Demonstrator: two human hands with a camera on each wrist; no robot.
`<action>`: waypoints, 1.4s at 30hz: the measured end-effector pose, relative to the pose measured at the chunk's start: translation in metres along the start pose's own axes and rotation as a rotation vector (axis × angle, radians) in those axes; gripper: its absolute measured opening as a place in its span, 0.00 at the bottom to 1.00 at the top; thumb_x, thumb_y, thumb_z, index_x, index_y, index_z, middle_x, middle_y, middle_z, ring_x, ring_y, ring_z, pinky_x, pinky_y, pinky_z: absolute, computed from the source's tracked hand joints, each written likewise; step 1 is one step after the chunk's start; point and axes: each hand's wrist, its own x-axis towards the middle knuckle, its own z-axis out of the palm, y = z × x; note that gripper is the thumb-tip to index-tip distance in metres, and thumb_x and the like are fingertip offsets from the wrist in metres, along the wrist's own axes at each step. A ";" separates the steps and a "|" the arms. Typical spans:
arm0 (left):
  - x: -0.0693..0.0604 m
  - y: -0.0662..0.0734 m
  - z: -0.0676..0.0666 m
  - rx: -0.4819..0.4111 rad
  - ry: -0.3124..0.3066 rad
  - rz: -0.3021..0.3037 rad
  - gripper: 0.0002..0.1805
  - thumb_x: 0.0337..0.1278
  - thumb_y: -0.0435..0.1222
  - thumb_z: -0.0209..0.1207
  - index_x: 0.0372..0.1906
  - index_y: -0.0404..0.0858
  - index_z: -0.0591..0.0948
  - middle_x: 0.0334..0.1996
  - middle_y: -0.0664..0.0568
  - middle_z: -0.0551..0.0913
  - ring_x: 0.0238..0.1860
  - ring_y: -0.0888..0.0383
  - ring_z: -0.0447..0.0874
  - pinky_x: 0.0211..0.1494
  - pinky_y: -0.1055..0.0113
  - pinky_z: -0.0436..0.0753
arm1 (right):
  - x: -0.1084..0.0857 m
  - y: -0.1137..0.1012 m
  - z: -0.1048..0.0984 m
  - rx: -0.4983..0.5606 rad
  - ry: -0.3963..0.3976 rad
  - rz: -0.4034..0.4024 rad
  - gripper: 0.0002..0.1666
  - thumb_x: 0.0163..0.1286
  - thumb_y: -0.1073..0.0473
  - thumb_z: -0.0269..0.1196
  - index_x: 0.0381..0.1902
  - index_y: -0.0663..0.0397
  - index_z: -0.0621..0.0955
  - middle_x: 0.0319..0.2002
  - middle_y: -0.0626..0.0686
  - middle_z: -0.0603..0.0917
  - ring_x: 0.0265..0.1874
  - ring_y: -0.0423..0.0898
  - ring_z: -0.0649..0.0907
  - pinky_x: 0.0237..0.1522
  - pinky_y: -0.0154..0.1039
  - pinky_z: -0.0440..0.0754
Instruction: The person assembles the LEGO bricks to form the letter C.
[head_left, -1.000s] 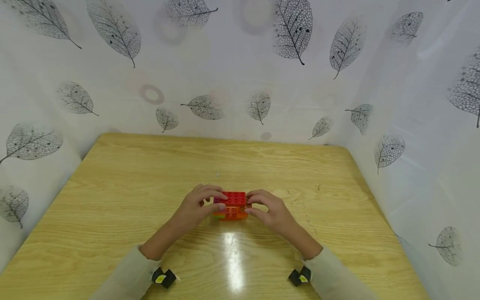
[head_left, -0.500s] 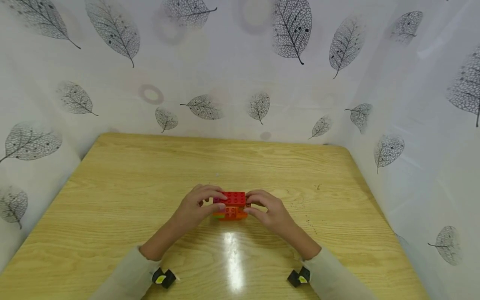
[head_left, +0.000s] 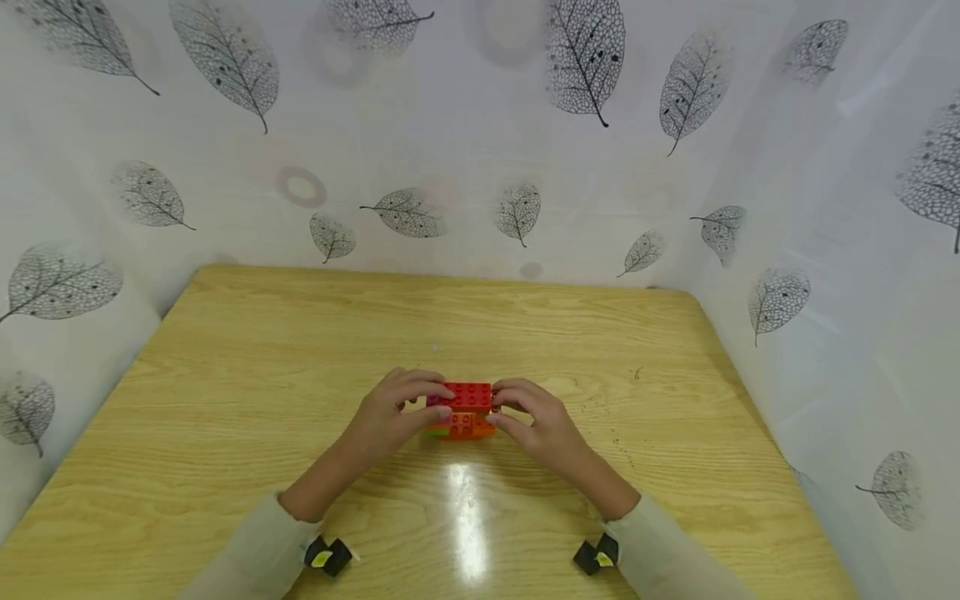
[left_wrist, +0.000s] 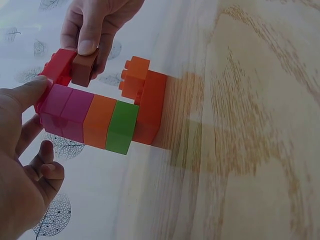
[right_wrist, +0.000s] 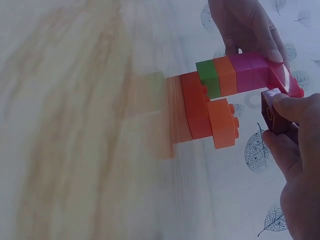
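A toy brick structure stands on the table, with a long red-orange brick [left_wrist: 151, 107] as its base. At one end rises a column of a green brick [left_wrist: 121, 127], an orange brick and two magenta bricks [right_wrist: 244, 72]. A red brick [head_left: 471, 396] lies across the column's top and overhangs the base. My left hand [head_left: 392, 408] grips the structure at the top, thumb and fingers on opposite sides. Pinched between my right thumb and fingers is a small brown brick [right_wrist: 272, 112], close to the overhanging end of the red brick; whether they touch I cannot tell. My right hand [head_left: 543, 423] is right of the column.
Another orange brick [left_wrist: 135, 77] sits on the base's other end, below the overhang. The wooden table [head_left: 300, 333] extends around the structure. A white curtain with leaf prints [head_left: 465, 150] encloses the table's back and sides.
My right hand has shifted very slightly left with the brown brick. The left hand and the brick structure stay almost where they were.
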 end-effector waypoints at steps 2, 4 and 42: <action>0.000 0.001 0.000 0.001 0.003 0.001 0.12 0.57 0.44 0.70 0.47 0.54 0.88 0.55 0.62 0.84 0.47 0.49 0.76 0.44 0.55 0.78 | 0.001 -0.001 -0.001 -0.001 -0.003 -0.006 0.14 0.61 0.69 0.72 0.43 0.56 0.83 0.51 0.55 0.84 0.50 0.50 0.85 0.49 0.37 0.85; -0.001 0.002 -0.001 0.003 0.004 -0.002 0.12 0.57 0.44 0.70 0.47 0.53 0.88 0.55 0.62 0.84 0.47 0.48 0.76 0.44 0.54 0.78 | 0.001 -0.001 -0.001 0.010 -0.006 -0.004 0.13 0.61 0.69 0.72 0.43 0.56 0.83 0.50 0.55 0.84 0.50 0.50 0.85 0.49 0.37 0.85; -0.001 0.005 -0.002 0.161 0.037 0.128 0.14 0.54 0.39 0.73 0.47 0.46 0.89 0.53 0.57 0.86 0.45 0.61 0.73 0.40 0.57 0.82 | 0.002 -0.002 -0.003 0.113 -0.007 0.054 0.13 0.62 0.71 0.71 0.43 0.58 0.82 0.50 0.56 0.84 0.50 0.52 0.85 0.49 0.43 0.86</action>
